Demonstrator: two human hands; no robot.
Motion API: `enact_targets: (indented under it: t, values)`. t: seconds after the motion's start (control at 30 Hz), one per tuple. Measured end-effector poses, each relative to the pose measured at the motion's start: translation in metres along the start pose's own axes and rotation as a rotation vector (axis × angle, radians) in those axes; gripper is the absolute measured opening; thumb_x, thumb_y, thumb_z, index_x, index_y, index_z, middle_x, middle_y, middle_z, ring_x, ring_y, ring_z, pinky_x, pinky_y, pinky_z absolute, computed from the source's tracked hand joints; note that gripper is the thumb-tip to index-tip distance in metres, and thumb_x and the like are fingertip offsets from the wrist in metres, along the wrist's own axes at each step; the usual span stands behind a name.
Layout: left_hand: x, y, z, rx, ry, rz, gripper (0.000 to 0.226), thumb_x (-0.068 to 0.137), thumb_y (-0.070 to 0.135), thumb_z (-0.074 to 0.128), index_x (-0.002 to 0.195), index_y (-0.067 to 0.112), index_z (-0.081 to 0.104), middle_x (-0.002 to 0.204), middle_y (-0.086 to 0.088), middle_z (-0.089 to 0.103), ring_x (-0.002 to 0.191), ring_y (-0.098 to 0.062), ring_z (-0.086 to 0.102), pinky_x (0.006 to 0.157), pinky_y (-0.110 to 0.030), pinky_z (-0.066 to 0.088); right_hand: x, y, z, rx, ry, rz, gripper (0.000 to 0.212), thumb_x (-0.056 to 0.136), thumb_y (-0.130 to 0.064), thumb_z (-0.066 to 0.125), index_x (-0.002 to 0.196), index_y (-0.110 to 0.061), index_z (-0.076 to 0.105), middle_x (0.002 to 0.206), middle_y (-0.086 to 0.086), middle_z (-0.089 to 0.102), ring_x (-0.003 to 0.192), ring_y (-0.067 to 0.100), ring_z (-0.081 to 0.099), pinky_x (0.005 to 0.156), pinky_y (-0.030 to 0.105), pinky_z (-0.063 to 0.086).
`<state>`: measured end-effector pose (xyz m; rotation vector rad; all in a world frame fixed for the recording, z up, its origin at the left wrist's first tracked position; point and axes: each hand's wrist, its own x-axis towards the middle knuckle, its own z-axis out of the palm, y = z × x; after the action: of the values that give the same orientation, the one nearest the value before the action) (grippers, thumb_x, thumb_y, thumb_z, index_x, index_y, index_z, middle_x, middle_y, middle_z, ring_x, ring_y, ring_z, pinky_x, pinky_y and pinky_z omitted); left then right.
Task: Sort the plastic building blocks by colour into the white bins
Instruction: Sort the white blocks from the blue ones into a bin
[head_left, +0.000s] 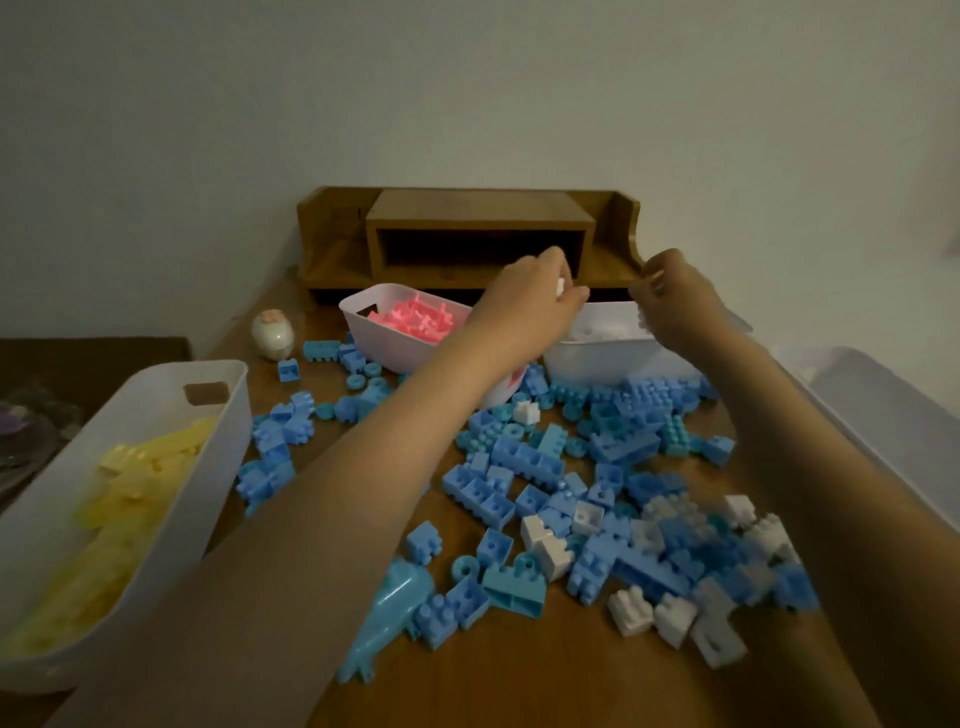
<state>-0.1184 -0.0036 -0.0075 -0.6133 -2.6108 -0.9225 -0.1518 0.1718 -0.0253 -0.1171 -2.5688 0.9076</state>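
Head view: two bare forearms are stretched across the table towards its far side. A small white block is pinched between the thumb and curled fingers of the left hand, which is held just above the near-left rim of the far bin. White pieces are dimly seen in that bin.

The right hand is held over the same bin with its fingers curled downward. A pale shape shows under its fingertips, but whether this is a gripped block or part of the bin's contents cannot be told.

The step in hand is judged to be the dropping of white pieces into their bin. Pink pieces are gathered in the pink-filled bin and yellow ones in the yellow-filled bin. Many blue blocks and some loose white blocks are left on the table, so much sorting is judged to remain.

Next, a release squarely over the bin's opening is called for, then a reach back to the white pieces at the near right.

The fourth bin is cut off by the right edge, and its contents cannot be seen. The far bin's interior is largely covered by the hands, and the near-right pile is blurred.
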Motion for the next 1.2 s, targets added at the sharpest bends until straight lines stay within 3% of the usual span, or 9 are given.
enact_targets:
  t: [0.1,0.27,0.37,0.53,0.67,0.77,0.9,1.03,1.2]
  values:
    - [0.033,0.006,0.027,0.036,-0.159,-0.012,0.012,0.097,0.023,0.042,0.102,0.012,0.044,0.105,-0.006,0.045,0.087,-0.021,0.048,0.064,-0.028,0.036,0.02,0.021,0.008,-0.164,0.016,0.04,0.031,0.096,-0.025,0.043,0.119,-0.005,0.044,0.118,0.019,0.053,0.101,0.035,0.055,0.085,0.047,0.047]
    - [0.058,0.002,0.07,0.197,-0.453,-0.089,0.053,0.099,0.027,0.036,0.146,0.014,0.015,0.145,-0.017,0.028,0.128,-0.035,0.038,0.101,-0.045,0.034,0.018,0.032,0.015,-0.644,-0.353,-0.071,0.045,0.1,-0.017,0.028,0.144,-0.012,0.021,0.139,0.02,0.037,0.123,0.038,0.043,0.099,0.056,0.036]
    - [0.06,0.003,0.073,0.195,-0.462,-0.076,0.062,0.099,0.027,0.036,0.15,0.023,0.001,0.15,-0.019,0.025,0.133,-0.037,0.034,0.104,-0.047,0.032,0.015,0.023,0.008,-0.626,-0.354,-0.115,0.039,0.101,-0.021,0.028,0.137,-0.008,0.036,0.137,0.016,0.041,0.123,0.035,0.042,0.102,0.052,0.033]
    - [0.026,0.007,0.042,0.106,-0.342,-0.02,0.059,0.096,0.008,0.042,0.147,0.021,0.015,0.147,-0.013,0.03,0.13,-0.031,0.036,0.1,-0.043,0.039,-0.014,-0.002,-0.004,-0.123,-0.262,-0.131,0.041,0.097,-0.013,0.037,0.137,-0.012,0.034,0.13,0.011,0.051,0.112,0.025,0.051,0.088,0.031,0.039]
    - [-0.022,-0.006,0.03,0.325,-0.369,0.027,0.047,0.089,0.0,0.048,0.133,0.015,0.039,0.121,-0.012,0.05,0.099,-0.03,0.053,0.071,-0.035,0.042,-0.061,-0.024,-0.003,-0.049,-0.346,-0.25,0.019,0.095,-0.012,0.044,0.113,-0.009,0.039,0.083,0.002,0.053,0.075,0.019,0.05,0.061,0.026,0.035]
    - [-0.046,-0.012,0.028,0.404,-0.276,0.125,0.034,0.091,0.001,0.045,0.118,0.016,0.06,0.112,-0.009,0.059,0.104,-0.03,0.053,0.083,-0.033,0.036,-0.096,-0.027,-0.001,-0.075,-0.501,-0.283,0.024,0.093,-0.018,0.054,0.104,-0.008,0.035,0.087,0.006,0.054,0.078,0.02,0.051,0.066,0.027,0.037]
    - [-0.063,-0.022,0.028,0.676,-0.367,0.16,0.046,0.09,-0.001,0.042,0.127,0.023,0.053,0.112,-0.003,0.057,0.115,-0.026,0.044,0.104,-0.046,0.018,-0.122,-0.022,-0.021,-0.18,-0.659,-0.332,0.011,0.091,-0.015,0.055,0.101,-0.018,0.051,0.104,0.004,0.06,0.086,0.016,0.053,0.076,0.028,0.044]
    - [-0.064,-0.024,0.028,0.765,-0.393,0.143,0.04,0.093,0.005,0.046,0.127,0.026,0.052,0.12,-0.007,0.049,0.124,-0.029,0.036,0.106,-0.049,0.014,-0.145,-0.025,-0.031,-0.219,-0.959,-0.323,0.017,0.094,-0.021,0.051,0.106,-0.033,0.054,0.103,-0.008,0.055,0.087,0.009,0.053,0.078,0.022,0.044]
    - [-0.061,-0.025,0.03,0.74,-0.38,0.074,0.025,0.096,0.02,0.046,0.12,0.018,0.054,0.124,-0.009,0.048,0.124,-0.028,0.038,0.106,-0.045,0.015,-0.148,-0.023,-0.021,-0.249,-0.89,-0.308,0.018,0.092,-0.022,0.055,0.107,-0.031,0.051,0.089,-0.017,0.049,0.076,0.002,0.049,0.066,0.016,0.042]
